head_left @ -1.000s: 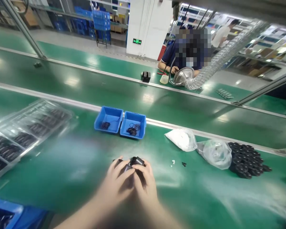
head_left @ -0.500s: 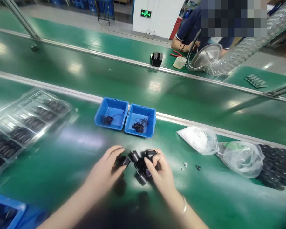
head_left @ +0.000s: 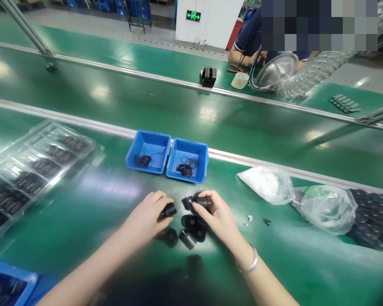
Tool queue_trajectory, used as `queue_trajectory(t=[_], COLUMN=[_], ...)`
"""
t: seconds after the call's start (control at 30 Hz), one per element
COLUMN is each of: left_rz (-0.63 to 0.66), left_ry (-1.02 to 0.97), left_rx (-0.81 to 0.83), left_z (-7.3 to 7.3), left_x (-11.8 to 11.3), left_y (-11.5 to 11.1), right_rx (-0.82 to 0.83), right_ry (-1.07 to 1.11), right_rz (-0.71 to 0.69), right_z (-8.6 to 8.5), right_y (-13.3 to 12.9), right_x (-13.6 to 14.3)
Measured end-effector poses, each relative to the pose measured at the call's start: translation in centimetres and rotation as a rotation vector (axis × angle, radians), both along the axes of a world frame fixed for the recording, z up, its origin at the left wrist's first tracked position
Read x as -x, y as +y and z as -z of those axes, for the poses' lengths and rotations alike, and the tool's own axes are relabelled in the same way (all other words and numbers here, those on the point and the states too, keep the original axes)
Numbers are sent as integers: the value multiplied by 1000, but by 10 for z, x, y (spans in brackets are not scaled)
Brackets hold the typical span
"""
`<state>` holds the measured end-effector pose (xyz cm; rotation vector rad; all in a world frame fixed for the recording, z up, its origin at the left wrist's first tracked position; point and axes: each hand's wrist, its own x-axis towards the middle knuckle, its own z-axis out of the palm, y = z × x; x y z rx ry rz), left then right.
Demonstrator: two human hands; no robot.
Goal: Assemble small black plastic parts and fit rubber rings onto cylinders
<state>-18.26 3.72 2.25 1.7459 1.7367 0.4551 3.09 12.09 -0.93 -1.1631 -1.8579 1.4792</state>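
Observation:
Between thumb and fingers my left hand (head_left: 155,212) grips a black cylinder (head_left: 170,210) tilted on its side. My right hand (head_left: 217,212) is closed on another black cylinder (head_left: 203,202), which has a small pin at one end. Several loose black cylindrical parts lie in a small group on the green table between and below my hands: one lies on its side (head_left: 187,239), and one turns its round end up (head_left: 171,237). A further part with a pale pin (head_left: 187,203) is beside the fingertips of my right hand; I cannot tell whether they touch.
Two blue bins (head_left: 187,178) with thin black rings stand beyond my hands. A clear divided box (head_left: 47,187) of black parts is at left, a blue crate (head_left: 25,272) at lower left. Plastic bags (head_left: 268,185) and piled black parts (head_left: 373,216) lie right. A co-worker sits opposite.
The cylinder in my left hand has turned. My right hand has shifted slightly right, and the loose parts are more spread out, with one now lying below my left hand.

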Motion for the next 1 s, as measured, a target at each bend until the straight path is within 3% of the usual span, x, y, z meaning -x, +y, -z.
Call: queue_trajectory(t=[0.17,0.33,0.47,0.63,0.77,1.0], left_rz=[-42,-128,-93,-76,-87,10], left_ry=[-126,-44,-83,-97,-15,164], left_rx=[22,36,19,18,-5,5], left_z=[-2,-7,-12,-18,-19,-12], left_x=[8,23,28,30,33,28], left_y=[3,-1,1,6,10,14], right_rx=[-26,-138,-243,-220,-226,-288], right_ry=[-40,-183,-265,-328,-400,-367], right_rz=[-60,-88,-177,-312,-382,-571], right_z=[-6,-11,-19,-26,-30,-36], right_y=[6,9,16,24,27,30], right_x=[-1,-3,-2,9,24,34])
